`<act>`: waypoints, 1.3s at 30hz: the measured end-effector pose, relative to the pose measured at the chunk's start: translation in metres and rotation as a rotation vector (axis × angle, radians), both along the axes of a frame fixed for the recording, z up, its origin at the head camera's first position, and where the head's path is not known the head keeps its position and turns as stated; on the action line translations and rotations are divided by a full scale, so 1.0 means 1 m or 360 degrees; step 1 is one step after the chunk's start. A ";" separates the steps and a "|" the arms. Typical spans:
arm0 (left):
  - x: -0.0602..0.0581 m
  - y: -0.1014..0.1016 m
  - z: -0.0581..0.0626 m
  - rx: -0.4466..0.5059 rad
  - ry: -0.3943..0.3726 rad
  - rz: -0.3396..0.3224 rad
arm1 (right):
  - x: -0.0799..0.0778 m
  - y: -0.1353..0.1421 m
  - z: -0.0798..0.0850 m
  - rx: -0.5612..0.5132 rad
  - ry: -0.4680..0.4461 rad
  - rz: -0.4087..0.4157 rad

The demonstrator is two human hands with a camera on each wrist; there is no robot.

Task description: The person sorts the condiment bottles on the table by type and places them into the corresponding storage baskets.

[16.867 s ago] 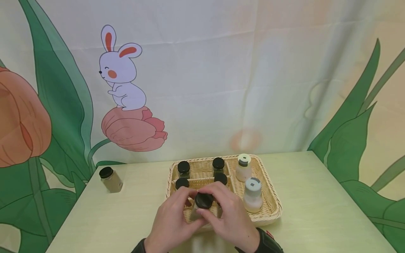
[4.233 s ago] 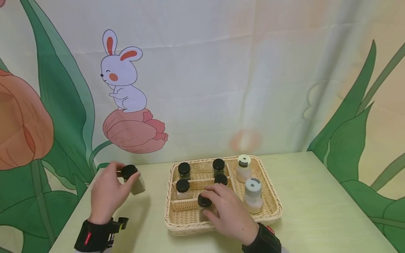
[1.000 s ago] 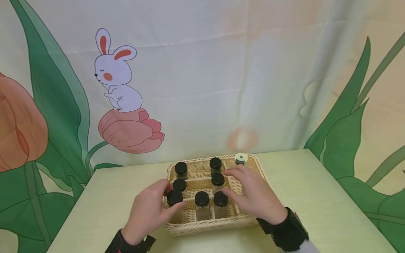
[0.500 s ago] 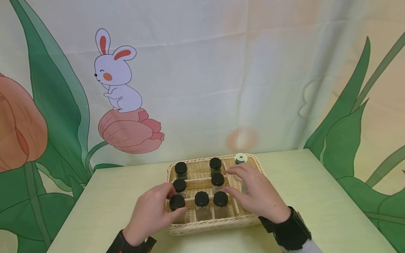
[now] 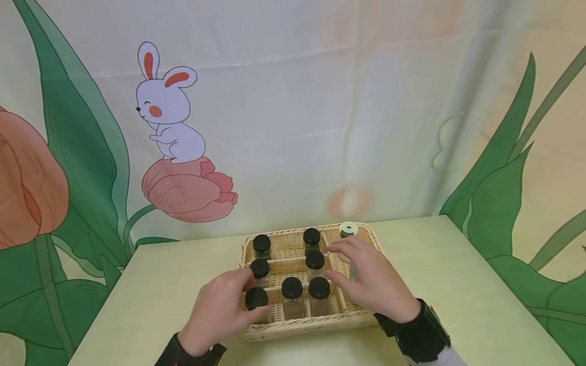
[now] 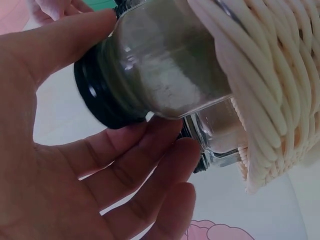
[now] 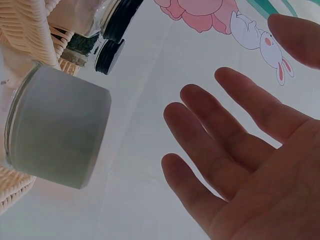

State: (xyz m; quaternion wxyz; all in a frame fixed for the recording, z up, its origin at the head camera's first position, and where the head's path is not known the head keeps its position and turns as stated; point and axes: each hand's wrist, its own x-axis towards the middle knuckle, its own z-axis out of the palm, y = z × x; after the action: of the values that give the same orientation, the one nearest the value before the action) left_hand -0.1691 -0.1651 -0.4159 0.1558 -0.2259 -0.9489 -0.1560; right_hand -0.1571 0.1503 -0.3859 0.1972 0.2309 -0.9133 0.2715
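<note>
My left hand (image 5: 217,311) grips a black-lidded glass spice jar (image 5: 256,299) at the front left of a divided wicker basket (image 5: 311,325). In the left wrist view, the thumb lies on the shoulder of this jar (image 6: 170,65) and fingertips meet its lid; the basket's rim hides its base. Beside it in the front compartment stand a middle jar (image 5: 292,297) and a right jar (image 5: 319,296), both filled with brownish powder. My right hand (image 5: 375,282) hovers over the basket's right part, fingers spread, touching nothing in the right wrist view.
Several more black-lidded jars stand behind, including one at the back left (image 5: 262,246) and one at the centre right (image 5: 315,262). A pale-capped bottle (image 5: 349,230) stands in the right compartment; my right hand mostly covers another. A printed cloth (image 5: 284,127) hangs behind the table (image 5: 458,284).
My left hand carried its jar from the table's left into the front left compartment, where it has sunk lower. The right hand let go of the middle front jar and moved right.
</note>
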 end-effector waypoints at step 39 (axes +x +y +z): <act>-0.002 0.001 -0.004 0.0002 -0.0110 0.0024 | -0.005 0.012 0.001 0.0011 -0.0073 -0.0048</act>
State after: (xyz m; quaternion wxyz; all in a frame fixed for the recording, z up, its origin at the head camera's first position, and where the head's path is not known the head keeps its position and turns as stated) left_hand -0.1710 -0.1638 -0.4202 0.1244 -0.2131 -0.9553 -0.1630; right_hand -0.1618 0.1619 -0.3846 0.1797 0.2114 -0.9218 0.2707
